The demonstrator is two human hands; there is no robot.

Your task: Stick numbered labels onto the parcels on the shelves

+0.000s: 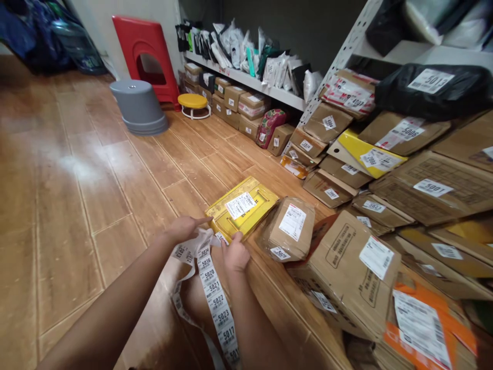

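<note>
A flat yellow parcel (243, 208) with a white shipping label lies on the wooden floor in front of me. My left hand (185, 227) holds the top of a long strip of white numbered stickers (213, 291), which trails down over my knees. My right hand (235, 253) is closed in a pinch on the end of the strip, pressing a small sticker at the near edge of the yellow parcel. A tape-wrapped brown parcel (289, 228) lies just right of it.
Piles of labelled cardboard boxes (348, 264) crowd the right side under a white metal shelf (346, 43). More boxes and mail bags line the far wall shelf (246, 79). A grey upturned bucket (139, 107), red stool (148, 51) and small yellow stool (193, 103) stand behind.
</note>
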